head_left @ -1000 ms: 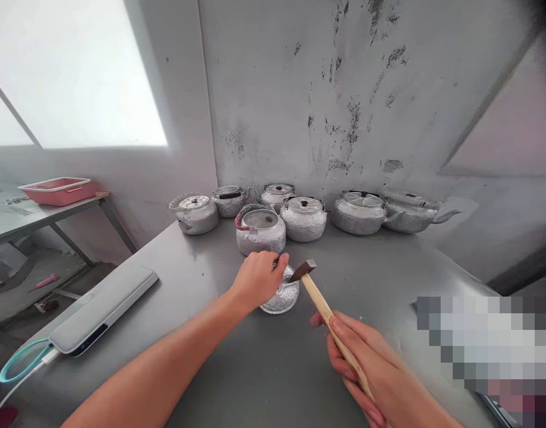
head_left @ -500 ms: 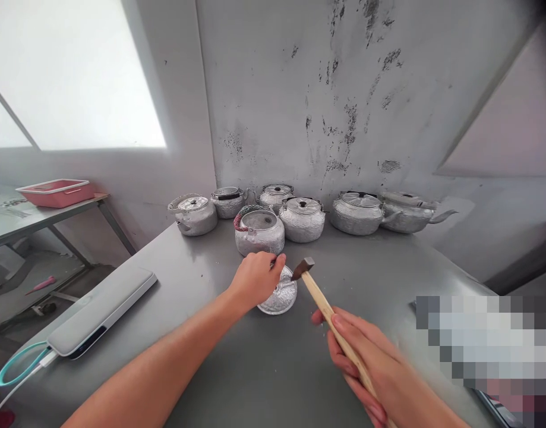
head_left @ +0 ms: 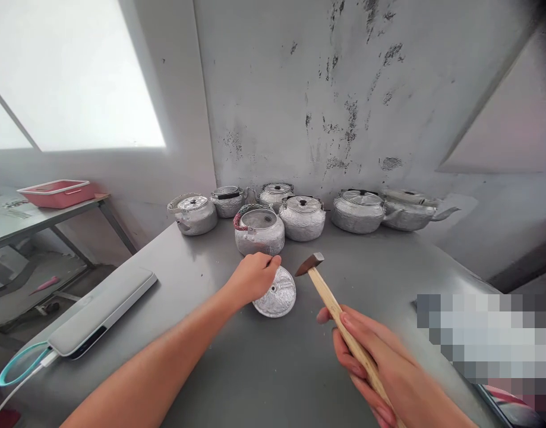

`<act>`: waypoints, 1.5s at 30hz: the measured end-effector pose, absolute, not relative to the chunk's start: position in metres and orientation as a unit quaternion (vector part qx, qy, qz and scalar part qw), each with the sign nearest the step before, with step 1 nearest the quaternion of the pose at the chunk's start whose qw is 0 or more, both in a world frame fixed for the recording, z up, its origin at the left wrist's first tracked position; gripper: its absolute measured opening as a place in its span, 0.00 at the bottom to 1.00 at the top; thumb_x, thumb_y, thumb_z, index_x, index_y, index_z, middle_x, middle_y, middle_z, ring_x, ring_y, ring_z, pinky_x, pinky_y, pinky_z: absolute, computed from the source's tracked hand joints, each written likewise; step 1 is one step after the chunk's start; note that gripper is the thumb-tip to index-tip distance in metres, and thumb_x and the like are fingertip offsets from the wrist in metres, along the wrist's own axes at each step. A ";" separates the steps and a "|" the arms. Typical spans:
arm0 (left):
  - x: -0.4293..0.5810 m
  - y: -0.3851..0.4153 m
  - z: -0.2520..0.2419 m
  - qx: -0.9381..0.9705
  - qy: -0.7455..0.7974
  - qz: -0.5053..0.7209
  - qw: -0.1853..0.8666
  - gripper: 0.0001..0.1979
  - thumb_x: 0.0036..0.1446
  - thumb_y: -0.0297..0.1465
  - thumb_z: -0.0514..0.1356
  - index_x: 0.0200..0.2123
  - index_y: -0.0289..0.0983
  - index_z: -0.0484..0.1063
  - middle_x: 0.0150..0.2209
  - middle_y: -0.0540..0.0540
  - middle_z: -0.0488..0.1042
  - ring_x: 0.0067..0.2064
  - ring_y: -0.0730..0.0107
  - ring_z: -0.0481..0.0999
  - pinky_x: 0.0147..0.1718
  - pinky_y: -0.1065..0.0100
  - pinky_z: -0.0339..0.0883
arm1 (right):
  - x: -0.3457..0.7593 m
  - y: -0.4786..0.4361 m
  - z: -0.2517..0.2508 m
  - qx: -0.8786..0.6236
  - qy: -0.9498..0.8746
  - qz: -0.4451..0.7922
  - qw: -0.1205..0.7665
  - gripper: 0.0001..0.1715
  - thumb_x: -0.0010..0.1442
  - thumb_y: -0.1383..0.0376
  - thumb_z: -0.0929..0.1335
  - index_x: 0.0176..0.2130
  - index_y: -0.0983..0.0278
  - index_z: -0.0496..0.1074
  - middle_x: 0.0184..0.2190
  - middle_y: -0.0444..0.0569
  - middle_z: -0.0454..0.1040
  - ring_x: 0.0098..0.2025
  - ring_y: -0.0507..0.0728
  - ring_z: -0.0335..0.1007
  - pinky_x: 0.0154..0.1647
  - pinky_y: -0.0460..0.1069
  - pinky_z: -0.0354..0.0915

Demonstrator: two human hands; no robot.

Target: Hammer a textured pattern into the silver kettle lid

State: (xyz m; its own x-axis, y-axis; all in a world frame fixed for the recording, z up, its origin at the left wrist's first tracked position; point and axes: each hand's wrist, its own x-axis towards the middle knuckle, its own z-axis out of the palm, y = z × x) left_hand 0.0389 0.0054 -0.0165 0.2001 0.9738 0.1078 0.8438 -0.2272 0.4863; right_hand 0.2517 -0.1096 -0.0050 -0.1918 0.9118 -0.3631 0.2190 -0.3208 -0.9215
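Observation:
My left hand is closed on the left edge of a round silver kettle lid, which lies tilted on the grey metal table. My right hand grips the wooden handle of a small hammer. Its dark metal head hangs just right of the lid, a little above the table and apart from the lid. Right behind the lid stands an open silver kettle with a red-wrapped handle and no lid on it.
Several more silver kettles line the stained back wall. A flat grey device with a teal cable lies at the table's left edge. A second table with a red tray stands at the far left. A blurred patch covers the lower right.
The hammer head has lifted off the lid and moved right. The lid has turned so more of its face shows, still held by my left hand.

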 end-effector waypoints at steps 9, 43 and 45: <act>0.030 -0.001 -0.008 0.795 0.566 0.165 0.142 0.21 0.70 0.40 0.46 0.40 0.38 0.76 0.43 0.39 0.76 0.49 0.51 0.76 0.47 0.57 0.67 | 0.249 -0.113 -0.006 -0.593 -0.479 0.596 0.253 0.23 0.68 0.46 0.54 0.47 0.57 0.63 0.23 0.35 0.59 0.16 0.47 0.48 0.13 0.42 0.58; 0.019 -0.013 0.009 0.845 0.473 0.051 0.245 0.46 0.38 0.58 0.72 0.59 0.45 0.71 0.48 0.44 0.66 0.51 0.50 0.70 0.48 0.61 0.66 | 0.242 -0.118 -0.011 -0.590 -0.507 0.585 0.229 0.22 0.69 0.45 0.52 0.45 0.56 0.60 0.23 0.33 0.55 0.16 0.47 0.42 0.14 0.43 0.50; 0.019 -0.013 0.008 0.844 0.473 0.054 0.247 0.44 0.37 0.58 0.72 0.57 0.45 0.72 0.48 0.44 0.66 0.51 0.51 0.70 0.47 0.62 0.66 | 0.240 -0.118 -0.010 -0.601 -0.497 0.591 0.207 0.20 0.69 0.47 0.53 0.44 0.57 0.62 0.22 0.34 0.54 0.17 0.48 0.42 0.14 0.43 0.48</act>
State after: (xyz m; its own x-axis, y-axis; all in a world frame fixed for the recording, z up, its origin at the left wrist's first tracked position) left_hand 0.0191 -0.0126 0.0080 0.5465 0.8251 -0.1434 0.7720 -0.4300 0.4681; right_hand 0.2405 -0.1184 -0.0102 -0.1929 0.8412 -0.5052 0.3522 -0.4212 -0.8358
